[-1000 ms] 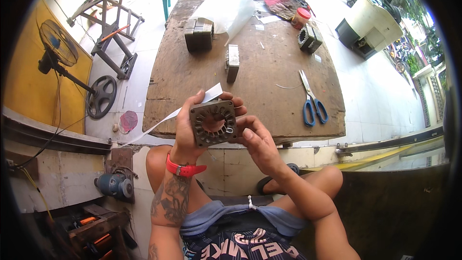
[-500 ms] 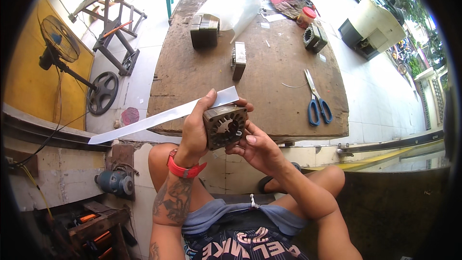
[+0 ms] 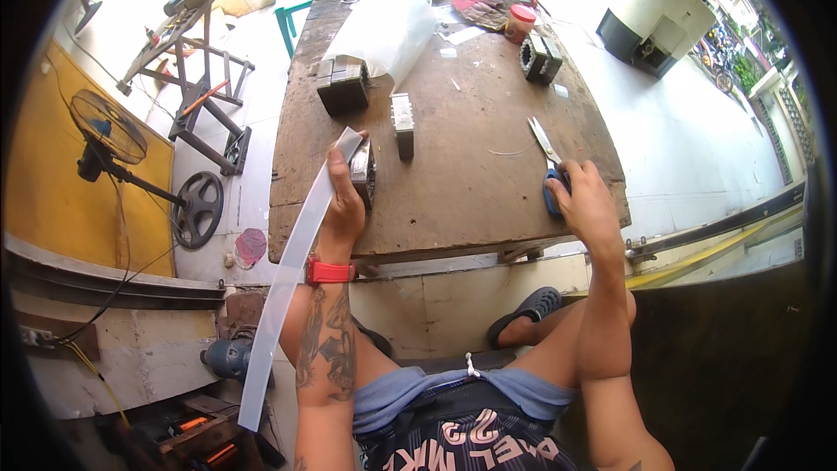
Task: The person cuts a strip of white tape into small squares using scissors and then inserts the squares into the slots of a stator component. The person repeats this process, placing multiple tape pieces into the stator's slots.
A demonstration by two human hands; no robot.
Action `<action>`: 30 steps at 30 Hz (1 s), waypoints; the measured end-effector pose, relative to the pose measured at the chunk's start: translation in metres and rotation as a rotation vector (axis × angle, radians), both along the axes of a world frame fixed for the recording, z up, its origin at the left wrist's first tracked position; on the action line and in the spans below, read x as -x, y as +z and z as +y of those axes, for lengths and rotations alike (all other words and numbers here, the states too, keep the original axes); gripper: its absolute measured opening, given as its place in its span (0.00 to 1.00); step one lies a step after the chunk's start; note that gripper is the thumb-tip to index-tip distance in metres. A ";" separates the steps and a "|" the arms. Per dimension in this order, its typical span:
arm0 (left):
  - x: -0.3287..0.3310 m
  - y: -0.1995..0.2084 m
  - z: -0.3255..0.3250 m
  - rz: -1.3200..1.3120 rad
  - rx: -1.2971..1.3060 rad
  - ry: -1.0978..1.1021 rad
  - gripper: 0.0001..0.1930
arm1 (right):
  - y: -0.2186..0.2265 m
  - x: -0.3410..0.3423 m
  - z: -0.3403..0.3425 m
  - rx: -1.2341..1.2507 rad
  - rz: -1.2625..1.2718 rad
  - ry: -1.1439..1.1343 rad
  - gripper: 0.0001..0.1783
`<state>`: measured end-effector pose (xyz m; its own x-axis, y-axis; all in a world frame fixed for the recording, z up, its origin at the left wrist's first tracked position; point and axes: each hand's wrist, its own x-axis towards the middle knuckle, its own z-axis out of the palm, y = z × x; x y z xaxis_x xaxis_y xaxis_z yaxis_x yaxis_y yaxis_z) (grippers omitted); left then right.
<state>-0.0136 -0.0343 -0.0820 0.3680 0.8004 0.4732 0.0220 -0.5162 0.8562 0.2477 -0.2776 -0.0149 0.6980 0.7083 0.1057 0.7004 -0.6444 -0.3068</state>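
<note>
Wooden table [image 3: 462,201], brown top, scuffed and stained. Far left: large sheet of cloudy plastic [image 3: 379,30], curled. At its near end, dark metal block [image 3: 343,90]. Narrower metal block [image 3: 403,126] standing nearer middle. Far right: another metal block [image 3: 541,60], red-lidded jar [image 3: 520,26] just behind, reddish cloth [image 3: 479,7] beside jar. White paper [image 3: 465,36] near cloth. Toward right edge: scissors [image 3: 544,139], blades pointing away, thin pale strip [image 3: 509,153] just left of them.

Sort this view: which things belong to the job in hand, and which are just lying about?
Job, seemingly:
whitish strip and metal block in the left grip
blue-handled scissors at the right grip
other metal blocks, probably

Probably just lying about:
standing fan
reddish cloth
red-lidded jar
</note>
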 end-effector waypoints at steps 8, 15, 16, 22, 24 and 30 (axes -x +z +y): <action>0.034 0.020 -0.009 -0.190 0.073 0.059 0.22 | 0.010 -0.020 -0.012 0.199 0.090 0.039 0.27; 0.048 0.044 -0.060 -0.271 0.800 -0.273 0.11 | 0.014 0.006 -0.019 -0.398 0.421 0.223 0.31; 0.047 0.054 -0.066 -0.146 0.903 -0.267 0.11 | 0.015 0.015 -0.016 -0.550 0.694 0.255 0.31; 0.154 0.094 -0.073 0.239 -0.041 -0.202 0.26 | 0.031 0.042 0.000 -0.529 0.717 0.268 0.25; 0.193 0.068 -0.049 0.279 0.200 0.022 0.32 | 0.033 0.040 0.005 -0.561 0.711 0.327 0.24; 0.248 -0.017 -0.025 0.534 0.767 -0.280 0.27 | 0.027 0.043 0.013 -0.493 0.689 0.341 0.25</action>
<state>-0.2612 -0.0590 -0.0992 0.6064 0.6723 -0.4245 0.4661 0.1319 0.8748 0.2045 -0.2644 0.0117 0.4801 0.8728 0.0880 0.3884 -0.1215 -0.9135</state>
